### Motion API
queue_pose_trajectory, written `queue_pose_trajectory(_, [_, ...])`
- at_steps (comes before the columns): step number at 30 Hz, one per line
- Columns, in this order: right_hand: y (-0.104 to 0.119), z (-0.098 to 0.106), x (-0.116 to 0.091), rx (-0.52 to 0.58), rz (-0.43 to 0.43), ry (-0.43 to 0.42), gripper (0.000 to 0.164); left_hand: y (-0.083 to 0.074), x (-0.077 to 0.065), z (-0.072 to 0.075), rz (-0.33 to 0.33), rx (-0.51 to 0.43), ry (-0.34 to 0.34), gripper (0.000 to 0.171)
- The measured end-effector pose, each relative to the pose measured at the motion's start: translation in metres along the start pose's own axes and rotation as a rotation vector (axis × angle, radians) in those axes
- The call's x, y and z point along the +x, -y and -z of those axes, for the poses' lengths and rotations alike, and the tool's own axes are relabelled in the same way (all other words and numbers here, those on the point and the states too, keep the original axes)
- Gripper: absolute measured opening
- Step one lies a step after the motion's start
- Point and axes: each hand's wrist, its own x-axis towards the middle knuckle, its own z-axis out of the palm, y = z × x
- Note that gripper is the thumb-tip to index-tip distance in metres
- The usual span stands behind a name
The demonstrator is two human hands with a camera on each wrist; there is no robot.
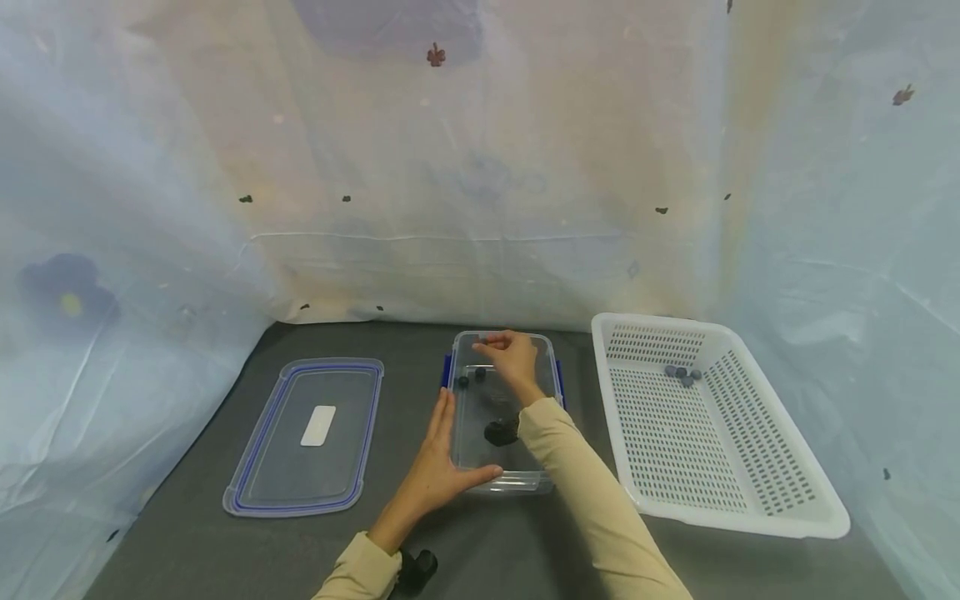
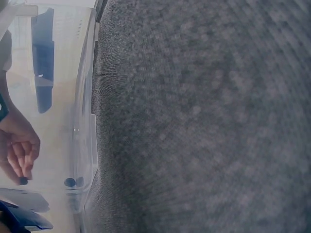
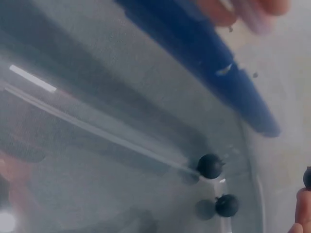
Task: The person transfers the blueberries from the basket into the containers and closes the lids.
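A clear plastic container (image 1: 498, 481) with blue latches stands in the middle of the table. My left hand (image 1: 435, 475) rests against it, straight fingers along its left side and thumb spread over the near rim. Above the container's far end, my right hand (image 1: 513, 360) pinches a dark blueberry (image 2: 23, 180) between thumb and fingertips. Two more blueberries lie inside at the far end, one blueberry (image 3: 210, 166) just beside the other blueberry (image 3: 227, 206). One blue latch (image 3: 194, 58) crosses the right wrist view.
To the left, a clear lid (image 1: 292, 487) with a blue seal and white label lies flat. A white perforated basket (image 1: 660, 454) stands at the right, holding several blueberries (image 1: 683, 374) towards its far end. Pale plastic sheeting (image 1: 480, 275) hangs behind the grey table (image 1: 195, 558).
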Motion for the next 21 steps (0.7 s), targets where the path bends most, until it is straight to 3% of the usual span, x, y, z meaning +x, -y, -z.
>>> queue_pose_trajectory(15, [-0.022, -0.020, -0.003, -0.098, -0.002, 0.059, 0.018, 0.001, -0.001, 0.000, 0.011, -0.010, -0.004, 0.123])
queue_pose_trajectory(21, [-0.031, -0.024, -0.001, -0.104, 0.061, 0.076, 0.010, 0.001, 0.000, 0.000, 0.006, 0.002, -0.008, 0.123])
